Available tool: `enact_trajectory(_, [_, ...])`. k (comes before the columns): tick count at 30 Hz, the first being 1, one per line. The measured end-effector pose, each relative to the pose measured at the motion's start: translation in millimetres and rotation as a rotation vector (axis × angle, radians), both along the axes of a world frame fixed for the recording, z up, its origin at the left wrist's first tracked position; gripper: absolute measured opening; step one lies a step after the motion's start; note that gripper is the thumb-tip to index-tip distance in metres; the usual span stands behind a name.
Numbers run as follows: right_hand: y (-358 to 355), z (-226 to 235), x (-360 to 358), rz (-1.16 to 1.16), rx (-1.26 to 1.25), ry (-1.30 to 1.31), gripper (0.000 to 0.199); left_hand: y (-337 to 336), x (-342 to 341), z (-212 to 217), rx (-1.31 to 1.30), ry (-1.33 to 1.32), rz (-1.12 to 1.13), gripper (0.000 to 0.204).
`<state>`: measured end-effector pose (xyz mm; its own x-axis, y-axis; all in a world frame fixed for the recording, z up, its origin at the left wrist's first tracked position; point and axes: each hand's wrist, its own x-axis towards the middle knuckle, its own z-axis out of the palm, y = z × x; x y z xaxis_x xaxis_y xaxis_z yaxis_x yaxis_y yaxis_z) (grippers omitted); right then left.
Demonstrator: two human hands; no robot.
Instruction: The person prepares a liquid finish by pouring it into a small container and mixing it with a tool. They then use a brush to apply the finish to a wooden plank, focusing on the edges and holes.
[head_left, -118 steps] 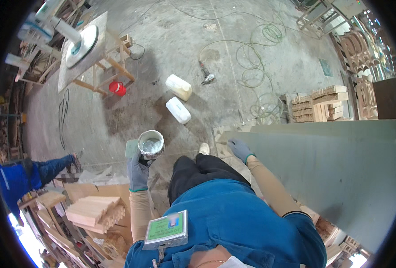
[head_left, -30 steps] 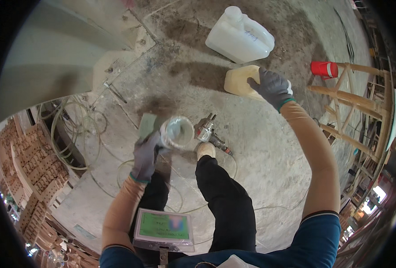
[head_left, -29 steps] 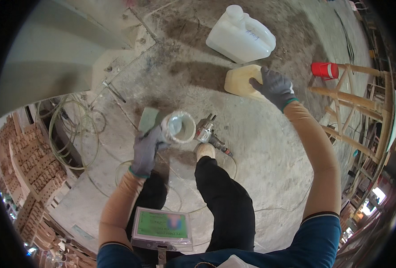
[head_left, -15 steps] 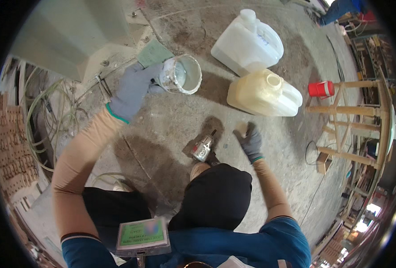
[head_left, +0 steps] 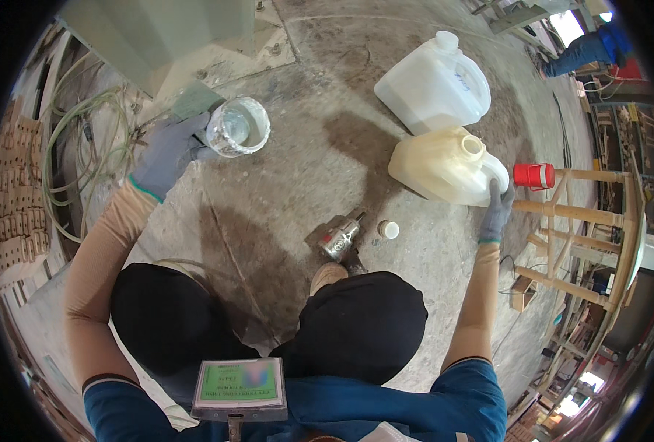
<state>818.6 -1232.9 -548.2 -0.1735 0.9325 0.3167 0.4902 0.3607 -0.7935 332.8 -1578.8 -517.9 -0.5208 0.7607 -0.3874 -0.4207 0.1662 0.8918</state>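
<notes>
Crouching over the concrete floor [head_left: 282,177], we have two things in hand. Our left hand [head_left: 166,151] is closed around a small clear cup [head_left: 237,127], held upright off to the left, mouth up. Our right hand [head_left: 498,210] lies on the near end of the yellow jug [head_left: 445,166], fingers flat against its wall; we cannot tell whether they actually clamp it. The jug lies on its side at upper right, its long axis running left to right, its open neck aimed up and right. Its small white cap [head_left: 389,230] sits on the floor beside a metal tool [head_left: 339,237]. A white jug [head_left: 434,82] lies just behind, touching it. By our reading, this is the getting-ready step: cap off, cup at hand. Next calls for a firm grip on the jug, with cup and neck brought close together.
</notes>
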Motion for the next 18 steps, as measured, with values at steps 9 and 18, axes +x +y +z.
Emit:
enact_trajectory(9, [-1,20,-85,0.09,0.193,-0.128,0.033,16,-6,-37,-0.03,-0.213,-0.06,0.028])
enact_trajectory(18, [-90,21,-255,0.417,0.618,-0.686,0.039,41,-12,-89,-0.208,-0.087,-0.064,0.028])
